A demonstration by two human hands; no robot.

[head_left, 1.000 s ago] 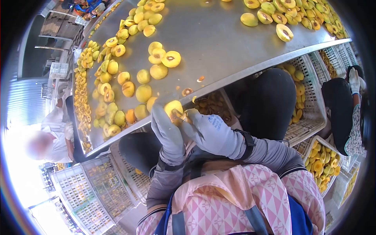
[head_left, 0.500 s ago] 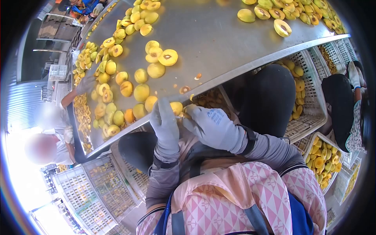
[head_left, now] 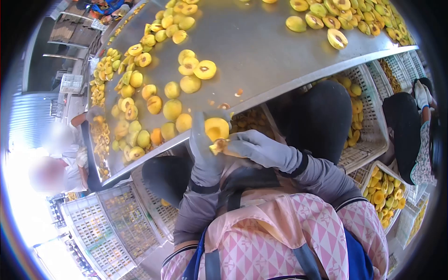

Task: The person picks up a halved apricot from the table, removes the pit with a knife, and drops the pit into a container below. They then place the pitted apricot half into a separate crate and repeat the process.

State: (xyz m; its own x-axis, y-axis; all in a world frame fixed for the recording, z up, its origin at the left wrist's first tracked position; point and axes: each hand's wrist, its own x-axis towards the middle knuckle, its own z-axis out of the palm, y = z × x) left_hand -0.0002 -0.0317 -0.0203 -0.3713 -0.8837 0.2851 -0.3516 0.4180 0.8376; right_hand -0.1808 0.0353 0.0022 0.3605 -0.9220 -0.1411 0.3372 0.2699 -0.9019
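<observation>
My left hand (head_left: pixel 203 149), in a grey glove, holds a yellow fruit half (head_left: pixel 216 128) upright at the front edge of the steel table (head_left: pixel 261 51). My right hand (head_left: pixel 261 149), also gloved, presses against the fruit's lower side, where a torn piece of yellow flesh (head_left: pixel 217 146) sticks out. Whether the right hand holds a tool is hidden by the fingers. Several whole and halved yellow fruits (head_left: pixel 171 110) lie on the table just beyond my hands.
More halved fruits (head_left: pixel 337 20) pile at the table's far right. White slotted crates (head_left: pixel 368 121) with fruit stand under the table, another crate (head_left: pixel 385 190) at the right. People work at the left (head_left: pixel 70 154) and right (head_left: pixel 415 135). Empty crates (head_left: pixel 112 224) sit lower left.
My left hand has turned the fruit half upward, so its yellow face shows more. My right hand has slid lower against it and a piece of flesh now hangs out.
</observation>
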